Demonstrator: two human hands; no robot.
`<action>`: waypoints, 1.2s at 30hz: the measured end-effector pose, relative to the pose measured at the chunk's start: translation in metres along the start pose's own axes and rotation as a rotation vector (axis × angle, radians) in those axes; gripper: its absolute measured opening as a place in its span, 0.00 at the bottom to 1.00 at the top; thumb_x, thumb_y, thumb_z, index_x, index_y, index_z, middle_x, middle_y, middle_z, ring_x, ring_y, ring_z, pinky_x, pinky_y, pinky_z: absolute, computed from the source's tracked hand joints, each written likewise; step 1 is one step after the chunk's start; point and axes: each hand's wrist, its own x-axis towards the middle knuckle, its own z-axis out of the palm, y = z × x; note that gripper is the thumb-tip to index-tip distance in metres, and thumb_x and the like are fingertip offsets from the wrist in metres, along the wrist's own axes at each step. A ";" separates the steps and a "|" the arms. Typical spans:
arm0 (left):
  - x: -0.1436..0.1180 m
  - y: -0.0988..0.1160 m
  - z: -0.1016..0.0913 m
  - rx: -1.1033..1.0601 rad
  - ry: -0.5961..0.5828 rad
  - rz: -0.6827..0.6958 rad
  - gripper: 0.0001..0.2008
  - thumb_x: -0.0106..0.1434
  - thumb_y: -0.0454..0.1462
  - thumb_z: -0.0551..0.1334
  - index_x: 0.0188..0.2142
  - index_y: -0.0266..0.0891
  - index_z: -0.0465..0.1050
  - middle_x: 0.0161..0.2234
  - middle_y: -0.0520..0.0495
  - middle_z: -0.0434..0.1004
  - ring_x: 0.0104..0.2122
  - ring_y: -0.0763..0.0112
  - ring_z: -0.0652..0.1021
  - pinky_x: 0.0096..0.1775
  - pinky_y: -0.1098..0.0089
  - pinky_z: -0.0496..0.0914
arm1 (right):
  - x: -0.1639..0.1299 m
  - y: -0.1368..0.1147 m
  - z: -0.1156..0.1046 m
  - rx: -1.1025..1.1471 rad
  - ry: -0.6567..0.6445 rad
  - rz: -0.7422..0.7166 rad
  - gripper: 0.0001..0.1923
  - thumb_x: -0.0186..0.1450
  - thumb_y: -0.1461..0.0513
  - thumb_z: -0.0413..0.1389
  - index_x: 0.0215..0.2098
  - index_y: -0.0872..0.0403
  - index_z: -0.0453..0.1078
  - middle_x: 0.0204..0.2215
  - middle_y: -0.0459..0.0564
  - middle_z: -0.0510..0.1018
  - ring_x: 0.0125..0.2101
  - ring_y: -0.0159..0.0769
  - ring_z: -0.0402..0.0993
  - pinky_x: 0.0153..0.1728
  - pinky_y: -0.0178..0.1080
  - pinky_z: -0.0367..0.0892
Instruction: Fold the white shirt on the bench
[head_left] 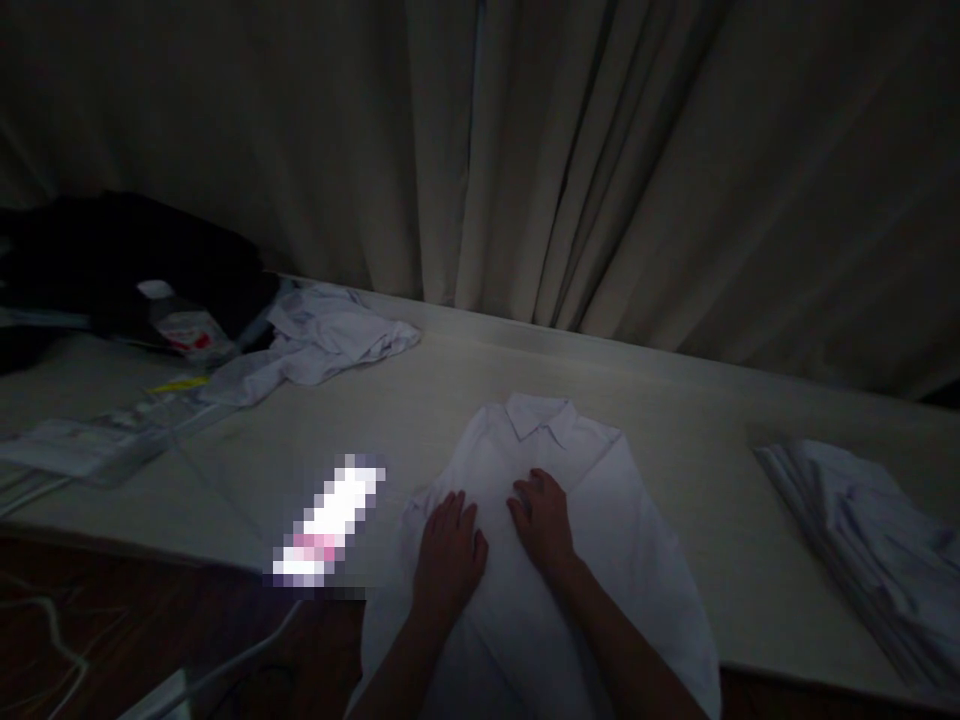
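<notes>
A white collared shirt [600,530] lies front up on the table, its collar toward the back and its lower part hanging over the front edge. My left hand [450,550] rests on the left side of the shirt's chest, fingers stretched and thumb apart. On the chest below the collar, my right hand [544,520] touches the cloth with its fingers loosely bent and the thumb apart. No cloth shows pinched in either hand. The room is dim, so fine detail around the fingertips is hard to make out.
A pixelated bright oblong [330,520] is left of the shirt. A crumpled white garment [322,335], a bottle [187,330] and dark cloth [127,260] lie at the back left. Stacked white garments [870,530] lie right. Curtains [525,150] hang behind the table [697,440].
</notes>
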 end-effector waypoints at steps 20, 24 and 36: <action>0.002 -0.001 0.000 0.017 -0.025 0.006 0.18 0.62 0.37 0.52 0.50 0.34 0.66 0.55 0.35 0.68 0.57 0.52 0.67 0.55 0.52 0.66 | 0.036 0.047 -0.005 -0.091 0.058 0.112 0.11 0.64 0.60 0.50 0.35 0.53 0.75 0.36 0.53 0.74 0.39 0.40 0.67 0.43 0.41 0.61; 0.001 -0.002 0.001 0.036 -0.001 0.032 0.18 0.62 0.37 0.52 0.49 0.34 0.66 0.54 0.34 0.68 0.56 0.52 0.67 0.55 0.52 0.66 | 0.034 0.041 -0.010 -0.040 0.073 0.128 0.09 0.63 0.61 0.51 0.35 0.53 0.74 0.38 0.53 0.74 0.41 0.40 0.68 0.45 0.42 0.61; 0.004 -0.003 0.001 0.073 -0.012 0.064 0.18 0.62 0.37 0.52 0.49 0.32 0.68 0.53 0.33 0.69 0.55 0.52 0.68 0.54 0.53 0.67 | -0.053 0.047 -0.056 0.079 0.116 0.211 0.05 0.63 0.61 0.52 0.34 0.51 0.70 0.46 0.54 0.70 0.50 0.43 0.64 0.52 0.50 0.60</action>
